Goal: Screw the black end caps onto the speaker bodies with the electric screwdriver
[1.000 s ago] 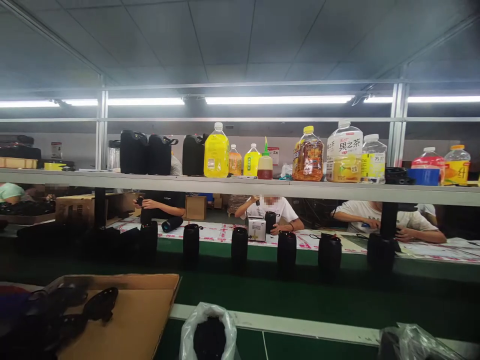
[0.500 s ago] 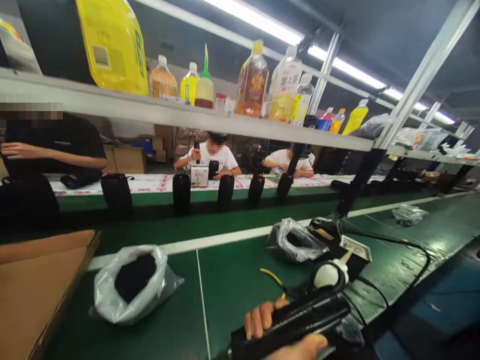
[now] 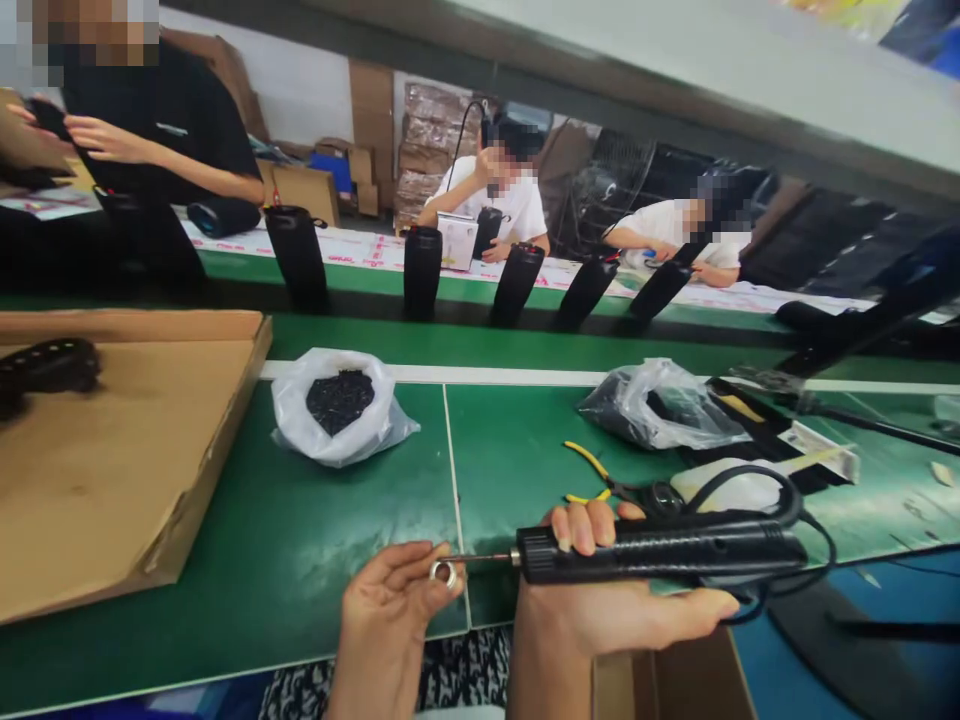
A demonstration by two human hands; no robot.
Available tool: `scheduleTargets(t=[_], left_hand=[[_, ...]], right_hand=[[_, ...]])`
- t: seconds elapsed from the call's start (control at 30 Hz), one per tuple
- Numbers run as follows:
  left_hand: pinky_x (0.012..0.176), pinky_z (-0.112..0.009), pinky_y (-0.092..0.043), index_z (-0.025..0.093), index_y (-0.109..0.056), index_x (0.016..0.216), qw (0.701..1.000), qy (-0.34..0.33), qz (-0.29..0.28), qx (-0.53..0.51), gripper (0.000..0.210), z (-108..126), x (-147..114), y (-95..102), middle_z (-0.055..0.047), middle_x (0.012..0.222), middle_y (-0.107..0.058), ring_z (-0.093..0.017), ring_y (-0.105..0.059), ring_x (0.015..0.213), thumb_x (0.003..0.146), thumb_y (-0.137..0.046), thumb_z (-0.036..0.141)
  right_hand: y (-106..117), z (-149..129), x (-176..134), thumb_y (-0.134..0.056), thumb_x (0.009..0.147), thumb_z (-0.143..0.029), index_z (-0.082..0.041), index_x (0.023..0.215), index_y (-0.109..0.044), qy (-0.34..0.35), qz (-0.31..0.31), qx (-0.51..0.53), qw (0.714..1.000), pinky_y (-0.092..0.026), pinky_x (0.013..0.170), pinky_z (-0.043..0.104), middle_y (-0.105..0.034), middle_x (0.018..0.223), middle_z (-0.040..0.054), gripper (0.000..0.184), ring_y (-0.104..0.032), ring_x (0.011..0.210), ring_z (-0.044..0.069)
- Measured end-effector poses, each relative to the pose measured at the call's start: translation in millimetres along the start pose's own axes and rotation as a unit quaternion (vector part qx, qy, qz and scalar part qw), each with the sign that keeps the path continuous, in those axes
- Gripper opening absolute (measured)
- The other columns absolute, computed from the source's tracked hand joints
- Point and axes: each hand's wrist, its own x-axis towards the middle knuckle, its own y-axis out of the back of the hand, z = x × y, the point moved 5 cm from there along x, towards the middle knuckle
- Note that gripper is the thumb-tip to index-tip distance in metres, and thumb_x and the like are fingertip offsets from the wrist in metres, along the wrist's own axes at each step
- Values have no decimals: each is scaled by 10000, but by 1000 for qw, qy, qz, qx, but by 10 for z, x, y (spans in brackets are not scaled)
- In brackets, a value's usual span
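Note:
My right hand (image 3: 592, 590) is wrapped round a black electric screwdriver (image 3: 675, 548), which lies level with its bit pointing left. My left hand (image 3: 394, 590) pinches a small silver ring (image 3: 443, 573) at the far end of the thin bit (image 3: 487, 556). Whether the bit passes through the ring or only touches it, I cannot tell. Just beyond the screwdriver lie yellow-handled pliers (image 3: 589, 460), partly hidden behind my right fingers and the tool. A white rounded object (image 3: 727, 485) sits behind the tool, crossed by its black cable.
An open bag of small black screws (image 3: 341, 400) stands on the green bench (image 3: 337, 520). Another clear bag (image 3: 660, 405) is at right. A cardboard tray (image 3: 112, 470) at left holds a black part (image 3: 49, 370). Across the bench, co-workers sit behind several black cylinders (image 3: 424, 270).
My view has tipped downward. My left hand has come into sight with the silver ring at the bit. The screwdriver, still in my right hand, has turned level, and its bit now shows.

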Motion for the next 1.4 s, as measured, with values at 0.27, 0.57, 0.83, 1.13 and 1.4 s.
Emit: scheduleTargets(t=[0.27,0.57,0.83,1.13,1.4], left_hand=[[627,-193,-625,132,-725,723,999,32,-33,-3,416,-18,66,44,-61,734,-771,-182,-747,669,383,-966,149],[627,-207,-631,159,-741,697,998,33,-50,-12,379,-4,102,20,-47,720,-771,-184,-747,667,391,-963,141],[711,-147,-613,172,-777,806,992,59,-108,-15,368,-28,137,-58,-47,957,-779,-142,-745,767,481,-948,173],[672,-100,-587,217,-792,775,980,109,-165,-17,305,-108,113,-68,-31,748,-777,-136,-750,706,510,-943,233],[646,-136,-600,157,-790,724,982,109,-152,-3,289,-78,151,-65,-57,710,-771,-144,-736,636,481,-945,156]], right_hand=[[-62,19,38,-568,563,-794,-127,806,-177,11,-11,-36,999,-260,335,154,-141,548,-60,811,-215,395,54],[-27,84,114,-686,524,-711,-117,766,-152,10,-40,1,999,-302,353,150,-146,537,-62,834,-249,387,44],[22,166,160,-691,550,-656,-130,769,-280,-1,-80,64,995,-251,364,109,-149,527,-74,702,-232,388,32],[-63,118,69,-750,551,-473,-158,873,-199,-18,-71,81,994,-322,375,126,-251,569,-121,712,-316,409,51],[-75,72,76,-735,584,-447,-161,891,-210,-8,-75,77,994,-344,375,136,-277,579,-124,672,-318,406,49]])
